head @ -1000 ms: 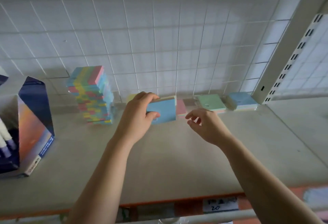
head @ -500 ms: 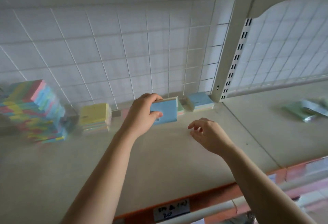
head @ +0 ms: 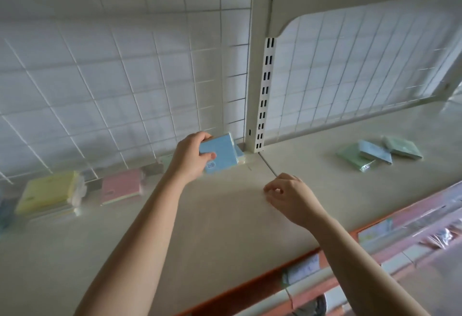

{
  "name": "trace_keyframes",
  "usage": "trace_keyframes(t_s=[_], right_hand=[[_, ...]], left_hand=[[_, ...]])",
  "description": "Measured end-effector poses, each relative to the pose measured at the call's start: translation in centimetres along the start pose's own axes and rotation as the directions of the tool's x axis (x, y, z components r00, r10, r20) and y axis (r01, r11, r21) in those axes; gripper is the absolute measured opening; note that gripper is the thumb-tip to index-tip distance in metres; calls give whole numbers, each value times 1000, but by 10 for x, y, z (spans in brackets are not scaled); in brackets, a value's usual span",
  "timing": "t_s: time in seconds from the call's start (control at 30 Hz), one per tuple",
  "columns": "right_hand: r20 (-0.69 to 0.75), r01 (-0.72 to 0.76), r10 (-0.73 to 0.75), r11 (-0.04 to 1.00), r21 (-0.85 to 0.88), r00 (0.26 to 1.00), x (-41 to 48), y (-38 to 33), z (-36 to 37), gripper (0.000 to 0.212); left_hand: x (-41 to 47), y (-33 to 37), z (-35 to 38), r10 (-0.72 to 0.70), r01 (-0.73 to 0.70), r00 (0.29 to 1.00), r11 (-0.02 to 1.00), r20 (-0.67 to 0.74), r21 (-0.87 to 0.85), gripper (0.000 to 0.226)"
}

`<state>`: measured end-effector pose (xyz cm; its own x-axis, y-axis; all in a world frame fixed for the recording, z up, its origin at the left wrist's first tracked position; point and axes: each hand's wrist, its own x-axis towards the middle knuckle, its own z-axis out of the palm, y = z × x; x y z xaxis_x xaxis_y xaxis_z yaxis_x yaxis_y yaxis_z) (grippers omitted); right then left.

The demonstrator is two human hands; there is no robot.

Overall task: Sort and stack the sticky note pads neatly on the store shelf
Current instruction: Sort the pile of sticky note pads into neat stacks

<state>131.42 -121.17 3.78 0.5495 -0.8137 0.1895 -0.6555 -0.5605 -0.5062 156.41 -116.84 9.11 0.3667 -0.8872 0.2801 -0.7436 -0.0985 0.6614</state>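
Presently gripping a blue pad point(head: 220, 152) in the left hand point(head: 191, 158), thumb across the face and fingers curled over the top edge, tilted face-forward just left of the post point(head: 261, 90) that splits the shelf point(head: 212, 215) into two bays. Held flat between thumb and fingers, probably to keep the wrapped bundle square and the colour readable before setting it down. Tucked behind it, hard against the foot of the post, a second blue pad point(head: 240, 153), likely the pile meant to take this one, which would explain hovering at exactly this spot. Cannot tell whether the lower corner of the held pad touches the shelf. Farther left of the post, along the wire grid point(head: 125, 78) at the back: a pink pad point(head: 121, 185), then a yellow pad point(head: 48, 190) well beyond it, each colour in its own place, so sorting by colour seems the rule, with the backs pushed to the grid to keep the row straight. Right hand point(head: 290, 195) empty, fingers loosely curled, hanging over the shelf in front of the post and slightly to its right, seemingly ready to steady the pile or to reach on. Well to the right of the post, in the neighbouring bay, three loose pads point(head: 375, 152), two green and one blue, overlapping at odd angles and clearly unsorted. Judged from that: task partly done, with the scattered three left to gather. Below and in front of the post, price labels point(head: 301, 269) along the orange front edge.
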Motion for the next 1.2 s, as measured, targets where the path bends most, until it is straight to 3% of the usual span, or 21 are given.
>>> trace_keyframes(t_s=[0.2, 0.47, 0.57, 0.7, 0.9, 1.2], right_hand=[[-14, -2, 3, 997, 77, 1000, -2, 22, -8, 14], [-42, 43, -40, 996, 75, 998, -5, 28, -4, 15], [-48, 45, -41, 996, 81, 998, -5, 28, -3, 15], [-59, 45, -40, 995, 83, 997, -5, 28, -4, 15], [-60, 39, -34, 997, 72, 998, -5, 27, -3, 15], [-67, 62, -58, 996, 59, 996, -6, 28, -2, 16]], left_hand=[[32, 7, 33, -90, 90, 994, 996, -55, 0, 37], [42, 2, 51, -58, 73, 996, 967, -69, 246, 41], [38, 1, 54, -18, 54, 994, 938, -109, 344, 27], [28, -1, 58, 21, 5, 997, 940, -70, 342, 9], [13, 0, 57, 37, -14, 998, 933, -55, 361, 44], [16, -3, 62, 36, 11, 994, 906, -101, 423, 34]])
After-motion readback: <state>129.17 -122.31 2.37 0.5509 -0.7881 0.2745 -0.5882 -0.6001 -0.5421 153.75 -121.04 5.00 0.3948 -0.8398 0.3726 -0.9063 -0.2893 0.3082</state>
